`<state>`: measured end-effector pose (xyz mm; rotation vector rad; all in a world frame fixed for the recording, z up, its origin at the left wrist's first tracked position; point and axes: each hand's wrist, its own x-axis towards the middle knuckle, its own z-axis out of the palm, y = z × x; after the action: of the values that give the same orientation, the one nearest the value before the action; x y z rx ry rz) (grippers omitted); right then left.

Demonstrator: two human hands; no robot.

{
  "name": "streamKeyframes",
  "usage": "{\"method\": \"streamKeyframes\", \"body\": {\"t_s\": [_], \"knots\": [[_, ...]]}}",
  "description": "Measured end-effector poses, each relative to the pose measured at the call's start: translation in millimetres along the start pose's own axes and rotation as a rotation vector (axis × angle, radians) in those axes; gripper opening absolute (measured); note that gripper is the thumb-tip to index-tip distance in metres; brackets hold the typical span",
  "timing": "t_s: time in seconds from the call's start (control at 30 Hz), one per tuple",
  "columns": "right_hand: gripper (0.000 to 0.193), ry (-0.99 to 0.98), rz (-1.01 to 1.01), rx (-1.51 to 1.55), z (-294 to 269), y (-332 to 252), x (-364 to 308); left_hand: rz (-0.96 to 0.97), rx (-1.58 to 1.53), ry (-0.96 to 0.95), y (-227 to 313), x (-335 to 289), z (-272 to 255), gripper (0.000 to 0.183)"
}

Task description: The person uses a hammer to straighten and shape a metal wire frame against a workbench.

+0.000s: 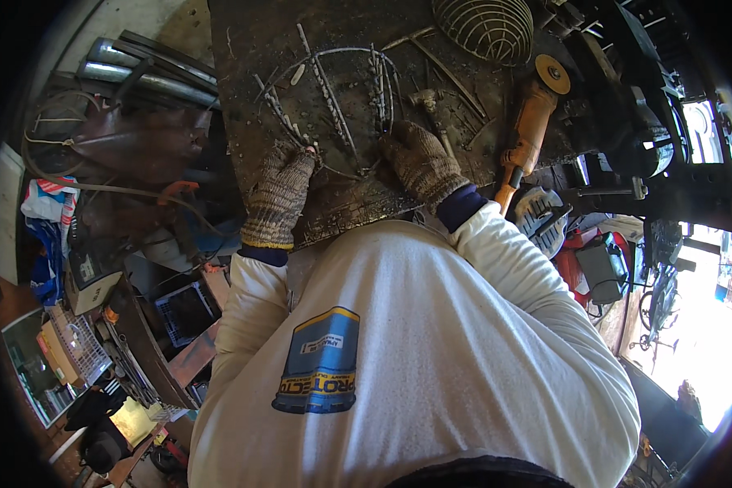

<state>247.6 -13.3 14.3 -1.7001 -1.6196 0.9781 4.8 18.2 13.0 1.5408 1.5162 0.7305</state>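
Across a grimy workbench (260, 32), your left hand (281, 183) and right hand (423, 161) grip a metal-rod frame (330, 98), apparently positioning it, with the next adjustment calling for even support.

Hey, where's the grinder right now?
In the head view, the grinder lies on the right side of the bench, right of the right hand, its disc near the wire dome.

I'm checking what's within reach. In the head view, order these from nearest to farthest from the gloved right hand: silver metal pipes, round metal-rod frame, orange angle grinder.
1. Round metal-rod frame: right at the gloved right hand.
2. Orange angle grinder: off to its right.
3. Silver metal pipes: far to the left, past the left hand.
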Motion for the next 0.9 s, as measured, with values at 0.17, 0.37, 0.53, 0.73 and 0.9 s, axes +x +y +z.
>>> {"method": "streamKeyframes", "body": {"t_s": [0.17, 0.37, 0.53, 0.73, 0.9], "knots": [[0.025, -0.005, -0.026, 0.105, 1, 6, 1, 0.021, -0.103, -0.032, -11, 1, 1, 0.027], [0.025, 0.06, -0.125, 0.019, 13, 29, 6, 0.105, 0.016, 0.013, -13, 2, 5, 0.024], [0.026, 0.095, -0.178, -0.167, 8, 14, 3, 0.034, 0.066, -0.005, -9, 0, 2, 0.028], [0.03, 0.027, 0.1, 0.022, 9, 10, 5, 0.198, 0.389, 0.109, -11, -1, 0, 0.033], [0.032, -0.094, -0.136, -0.433, 8, 33, 10, 0.176, 0.413, 0.03, -16, 1, -2, 0.041]]}}
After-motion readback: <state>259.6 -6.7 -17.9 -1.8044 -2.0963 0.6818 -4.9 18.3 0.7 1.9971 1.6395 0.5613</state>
